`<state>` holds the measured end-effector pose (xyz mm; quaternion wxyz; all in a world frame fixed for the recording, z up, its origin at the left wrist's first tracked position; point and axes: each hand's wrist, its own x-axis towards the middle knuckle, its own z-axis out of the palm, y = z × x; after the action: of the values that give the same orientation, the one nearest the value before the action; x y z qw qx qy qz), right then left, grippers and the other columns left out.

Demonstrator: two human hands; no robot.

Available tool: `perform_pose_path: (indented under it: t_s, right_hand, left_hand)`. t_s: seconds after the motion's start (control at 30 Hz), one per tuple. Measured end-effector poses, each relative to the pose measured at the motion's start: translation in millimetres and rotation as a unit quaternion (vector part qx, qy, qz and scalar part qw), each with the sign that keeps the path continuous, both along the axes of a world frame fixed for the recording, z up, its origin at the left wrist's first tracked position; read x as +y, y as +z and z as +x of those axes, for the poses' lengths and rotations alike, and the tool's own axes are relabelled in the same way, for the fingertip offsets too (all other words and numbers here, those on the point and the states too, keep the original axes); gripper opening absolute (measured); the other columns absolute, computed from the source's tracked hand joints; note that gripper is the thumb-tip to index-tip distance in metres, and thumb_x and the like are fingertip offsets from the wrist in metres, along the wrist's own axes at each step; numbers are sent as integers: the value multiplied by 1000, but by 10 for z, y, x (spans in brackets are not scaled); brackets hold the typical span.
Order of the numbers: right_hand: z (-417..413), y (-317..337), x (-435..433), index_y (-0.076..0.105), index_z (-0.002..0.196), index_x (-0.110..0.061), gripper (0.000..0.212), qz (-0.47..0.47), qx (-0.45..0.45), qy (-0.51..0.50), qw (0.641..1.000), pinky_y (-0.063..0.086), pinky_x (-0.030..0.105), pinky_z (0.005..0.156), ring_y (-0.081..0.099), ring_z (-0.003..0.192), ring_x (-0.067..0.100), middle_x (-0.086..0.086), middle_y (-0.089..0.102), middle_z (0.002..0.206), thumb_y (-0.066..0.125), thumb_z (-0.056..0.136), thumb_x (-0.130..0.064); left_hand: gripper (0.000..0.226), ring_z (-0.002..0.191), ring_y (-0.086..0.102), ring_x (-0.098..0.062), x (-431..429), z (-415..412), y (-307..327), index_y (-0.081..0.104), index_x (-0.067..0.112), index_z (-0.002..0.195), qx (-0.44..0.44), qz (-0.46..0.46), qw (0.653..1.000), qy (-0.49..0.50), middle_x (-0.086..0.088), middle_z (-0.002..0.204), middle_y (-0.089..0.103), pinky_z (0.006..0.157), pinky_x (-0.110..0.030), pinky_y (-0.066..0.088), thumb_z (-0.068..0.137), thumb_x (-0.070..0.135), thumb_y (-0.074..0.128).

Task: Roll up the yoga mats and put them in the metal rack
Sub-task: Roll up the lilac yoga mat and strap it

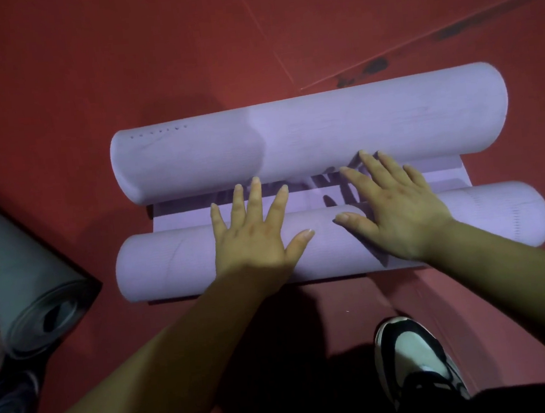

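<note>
No readable text or number anywhere, yoga mat (307,129) included.

Both forearms (178,348) are bare to the picture's edge. The left hand (251,238) and right hand (398,211) have short, pale nails on their fingers (256,194). One sneaker (415,359) shows, with a white toe and black trim. Dark cloth (533,402) covers the leg above it.

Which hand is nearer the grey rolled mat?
Left. The left hand lies flat on the near purple roll, toward the grey rolled mat; the right hand is on the same roll, farther right.
</note>
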<state>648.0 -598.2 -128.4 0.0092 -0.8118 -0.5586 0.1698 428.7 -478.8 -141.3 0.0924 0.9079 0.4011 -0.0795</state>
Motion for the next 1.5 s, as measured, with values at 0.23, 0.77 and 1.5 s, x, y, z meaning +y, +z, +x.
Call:
perform_pose_path:
  t_s: [0.23, 0.77, 1.5]
  right_hand:
    - [-41, 19, 10, 11, 161, -39, 91, -10, -9, -3, 1000, 12, 54, 125, 3, 157, 23, 3, 1, 171, 9, 83, -87]
    - [7, 21, 117, 16, 161, -37, 91, 3, -21, -6, 1000, 13, 54, 124, 5, 157, 24, 3, 2, 171, 9, 83, -84]
    - [179, 20, 377, 12, 160, -38, 95, -9, -14, -15, 1000, 10, 53, 124, 3, 157, 22, 2, 4, 171, 7, 80, -87]
  left_hand:
    - [83, 155, -13, -26, 158, 104, 40, -3, 42, 158, 23, -21, 999, -5, -1, 169, -15, 120, -64, -6, 88, 83, 10]
    - [81, 155, -13, -26, 278, 197, 93, -3, 43, 159, 42, -21, 999, -1, -2, 169, -13, 121, -63, -5, 88, 82, 7]
    - [82, 156, -10, -27, 463, 296, 135, 0, 42, 159, 43, -23, 999, -8, -2, 170, -11, 121, -63, -2, 88, 82, 9]
